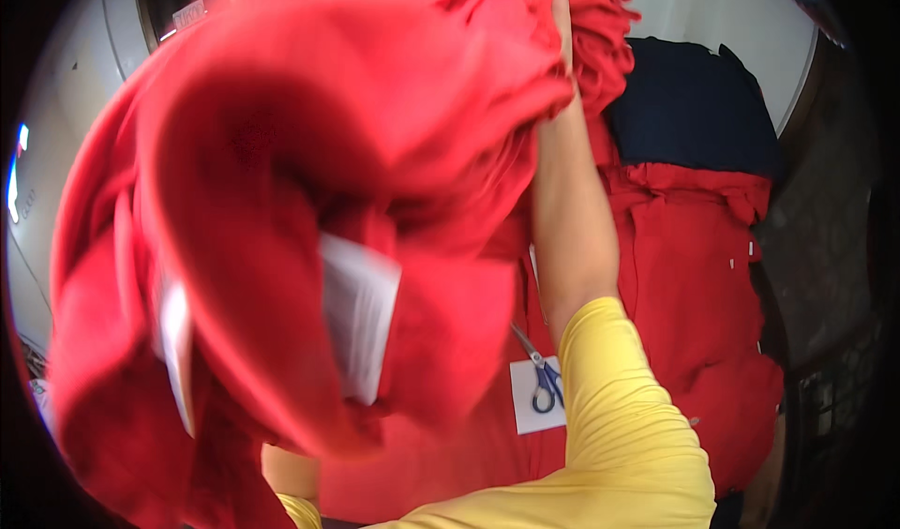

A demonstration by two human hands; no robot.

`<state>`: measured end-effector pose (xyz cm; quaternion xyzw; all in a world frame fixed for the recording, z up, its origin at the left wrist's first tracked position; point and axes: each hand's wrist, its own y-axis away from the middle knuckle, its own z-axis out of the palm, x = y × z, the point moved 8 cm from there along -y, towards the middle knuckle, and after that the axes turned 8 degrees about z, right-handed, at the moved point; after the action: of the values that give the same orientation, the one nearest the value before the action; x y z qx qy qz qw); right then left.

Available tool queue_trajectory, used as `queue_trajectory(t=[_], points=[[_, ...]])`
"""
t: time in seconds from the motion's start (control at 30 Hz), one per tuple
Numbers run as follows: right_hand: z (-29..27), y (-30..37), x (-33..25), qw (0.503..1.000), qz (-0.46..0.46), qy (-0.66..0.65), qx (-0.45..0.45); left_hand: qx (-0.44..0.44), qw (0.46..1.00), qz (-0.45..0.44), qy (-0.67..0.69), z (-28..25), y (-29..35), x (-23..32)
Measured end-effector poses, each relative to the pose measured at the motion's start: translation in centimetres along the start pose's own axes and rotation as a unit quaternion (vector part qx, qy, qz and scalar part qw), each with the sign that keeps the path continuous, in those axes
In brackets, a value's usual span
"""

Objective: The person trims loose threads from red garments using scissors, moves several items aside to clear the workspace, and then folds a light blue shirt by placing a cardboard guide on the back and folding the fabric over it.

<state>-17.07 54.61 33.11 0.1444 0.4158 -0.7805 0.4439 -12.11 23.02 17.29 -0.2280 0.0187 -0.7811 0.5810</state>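
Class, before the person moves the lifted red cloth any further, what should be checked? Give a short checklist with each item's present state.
1. Right hand has a grip on the red cloth: ok.
2. Left hand in view: cannot tell, hidden behind the cloth.
3. Scissors clear of the lifted cloth: ok, lying on a white card.
4. White tag free of folds: ok, hanging open.
5. Sight of the red pile below: not ok, partly blocked.
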Motion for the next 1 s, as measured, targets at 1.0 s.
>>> queue_trajectory(t=[1.0], points=[[-14.5, 42.5, 3.7, 0.493, 0.109, 0.84, 0.199, -0.089, 0.377, 0.094, -0.917, -21.5, 4.9, -2.7]])
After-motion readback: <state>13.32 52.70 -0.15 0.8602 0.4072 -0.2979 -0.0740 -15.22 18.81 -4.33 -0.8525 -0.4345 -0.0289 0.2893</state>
